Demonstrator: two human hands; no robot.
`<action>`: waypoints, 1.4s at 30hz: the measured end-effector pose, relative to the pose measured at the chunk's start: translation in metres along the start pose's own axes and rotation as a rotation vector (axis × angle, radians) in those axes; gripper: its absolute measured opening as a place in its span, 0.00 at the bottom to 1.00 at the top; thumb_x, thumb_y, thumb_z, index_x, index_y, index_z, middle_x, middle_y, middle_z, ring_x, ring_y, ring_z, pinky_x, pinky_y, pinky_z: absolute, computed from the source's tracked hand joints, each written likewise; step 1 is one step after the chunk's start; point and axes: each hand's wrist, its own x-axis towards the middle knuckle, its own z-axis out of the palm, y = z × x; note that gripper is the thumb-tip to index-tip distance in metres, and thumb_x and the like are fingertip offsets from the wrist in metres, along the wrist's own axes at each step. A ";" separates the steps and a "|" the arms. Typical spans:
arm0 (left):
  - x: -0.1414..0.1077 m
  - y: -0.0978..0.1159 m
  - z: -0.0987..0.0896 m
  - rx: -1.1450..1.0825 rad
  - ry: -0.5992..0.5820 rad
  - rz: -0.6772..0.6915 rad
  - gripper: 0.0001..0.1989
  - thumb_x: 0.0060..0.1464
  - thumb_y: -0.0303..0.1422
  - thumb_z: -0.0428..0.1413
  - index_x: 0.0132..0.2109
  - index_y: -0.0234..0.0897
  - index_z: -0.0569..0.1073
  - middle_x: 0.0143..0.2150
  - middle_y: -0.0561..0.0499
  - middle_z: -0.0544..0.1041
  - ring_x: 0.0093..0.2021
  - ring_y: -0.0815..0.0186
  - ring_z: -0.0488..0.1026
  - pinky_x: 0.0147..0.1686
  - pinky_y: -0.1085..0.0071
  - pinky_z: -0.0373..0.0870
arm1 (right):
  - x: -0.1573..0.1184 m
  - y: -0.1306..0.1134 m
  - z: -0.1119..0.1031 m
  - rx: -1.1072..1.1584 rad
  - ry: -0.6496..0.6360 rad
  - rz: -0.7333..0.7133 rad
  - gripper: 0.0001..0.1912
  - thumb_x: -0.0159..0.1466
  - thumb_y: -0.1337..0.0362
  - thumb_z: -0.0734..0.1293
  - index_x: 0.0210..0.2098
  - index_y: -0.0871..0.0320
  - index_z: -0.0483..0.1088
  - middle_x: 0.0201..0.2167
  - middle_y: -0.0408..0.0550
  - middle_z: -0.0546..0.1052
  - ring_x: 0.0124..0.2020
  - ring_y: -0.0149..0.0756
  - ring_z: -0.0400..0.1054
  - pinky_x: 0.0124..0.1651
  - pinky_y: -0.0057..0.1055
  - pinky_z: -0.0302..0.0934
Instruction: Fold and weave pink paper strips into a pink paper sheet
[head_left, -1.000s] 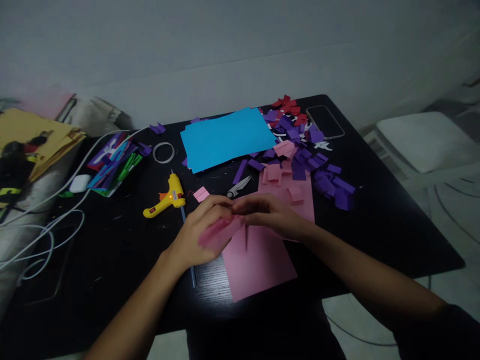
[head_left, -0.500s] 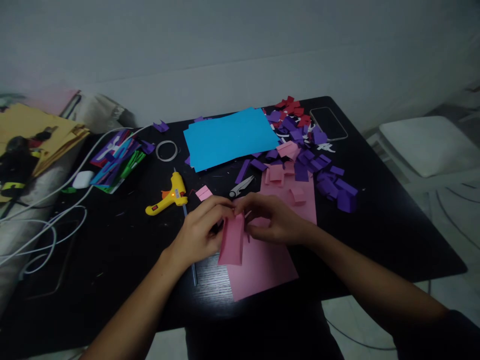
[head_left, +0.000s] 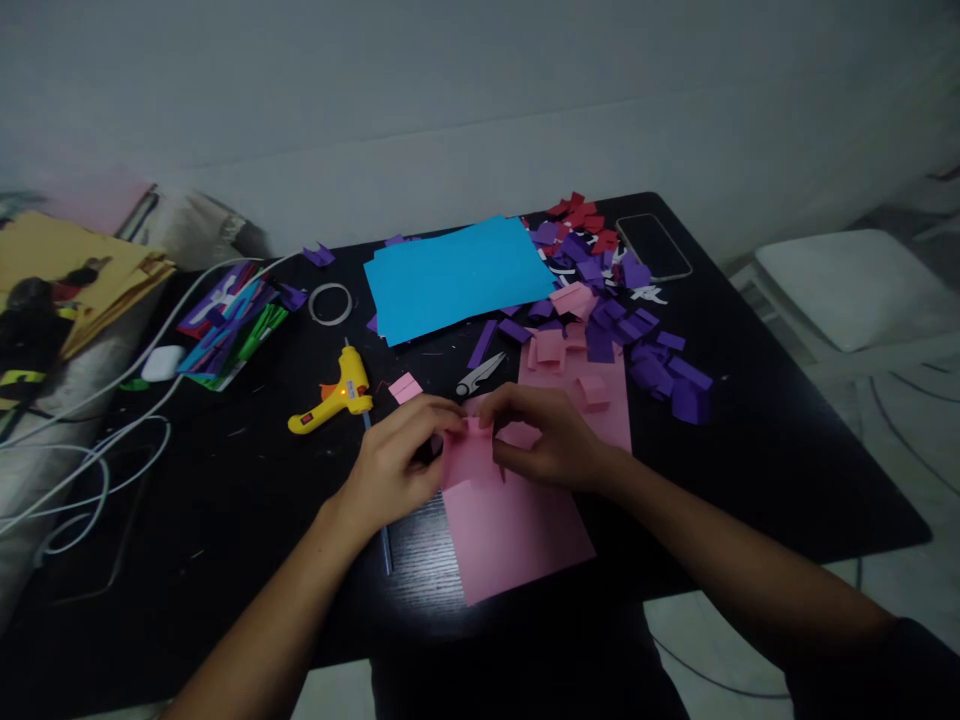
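Between my two hands is a folded strip of pink paper (head_left: 474, 455), its far edge curled over. My left hand (head_left: 401, 460) pinches the strip's left side with the fingertips. On the other side, my right hand (head_left: 544, 437) pinches its far right corner between thumb and fingers. A larger pink sheet (head_left: 525, 535) lies flat on the table beneath. Just beyond my hands rest the scissors (head_left: 480, 376), their handles partly hidden. A small pink folded piece (head_left: 406, 388) lies past my left hand, near a yellow glue gun (head_left: 334, 390) with a lit orange light.
Blue sheets (head_left: 461, 280) are stacked at the back. Purple paper pieces (head_left: 652, 370) and red pieces (head_left: 577, 215) are heaped at the right, beside a phone (head_left: 654, 247). A tape roll (head_left: 330, 304), coloured strips (head_left: 232, 325) and white cables (head_left: 97, 455) lie left on the black table.
The pink strip has swung from hanging toward me to lying flatter over the pink sheet. My right fingers have shifted slightly along its far edge, and both hands still hold it.
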 end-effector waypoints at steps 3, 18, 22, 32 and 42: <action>0.002 0.001 -0.001 -0.008 -0.004 0.006 0.07 0.58 0.29 0.63 0.44 0.40 0.80 0.45 0.43 0.83 0.45 0.57 0.80 0.46 0.62 0.76 | 0.000 0.001 0.001 -0.012 0.013 -0.019 0.10 0.59 0.74 0.69 0.39 0.57 0.73 0.36 0.46 0.80 0.35 0.34 0.76 0.42 0.30 0.75; 0.002 -0.001 -0.001 -0.001 0.002 -0.009 0.07 0.59 0.25 0.63 0.43 0.39 0.79 0.41 0.46 0.83 0.41 0.62 0.81 0.42 0.68 0.76 | -0.001 0.000 -0.001 0.039 0.008 0.026 0.09 0.59 0.74 0.68 0.39 0.58 0.73 0.37 0.48 0.80 0.37 0.36 0.76 0.42 0.33 0.73; 0.000 -0.005 -0.001 0.044 -0.022 0.077 0.07 0.60 0.23 0.62 0.45 0.38 0.77 0.43 0.46 0.82 0.42 0.63 0.80 0.42 0.70 0.76 | 0.001 -0.001 -0.007 0.163 -0.051 0.093 0.07 0.64 0.70 0.65 0.38 0.59 0.76 0.35 0.48 0.80 0.37 0.37 0.75 0.42 0.33 0.69; -0.001 -0.003 0.001 0.118 -0.142 0.145 0.09 0.64 0.22 0.58 0.49 0.36 0.75 0.46 0.45 0.80 0.45 0.64 0.80 0.43 0.70 0.78 | 0.005 0.004 -0.003 0.373 -0.104 0.388 0.08 0.61 0.63 0.76 0.36 0.59 0.76 0.34 0.45 0.78 0.35 0.32 0.72 0.40 0.28 0.66; 0.001 -0.004 0.000 0.166 -0.144 0.183 0.08 0.66 0.24 0.58 0.51 0.36 0.76 0.48 0.44 0.80 0.47 0.64 0.80 0.46 0.70 0.79 | 0.003 0.004 -0.003 0.264 -0.085 0.337 0.08 0.62 0.64 0.76 0.41 0.58 0.80 0.36 0.47 0.83 0.38 0.35 0.78 0.43 0.31 0.72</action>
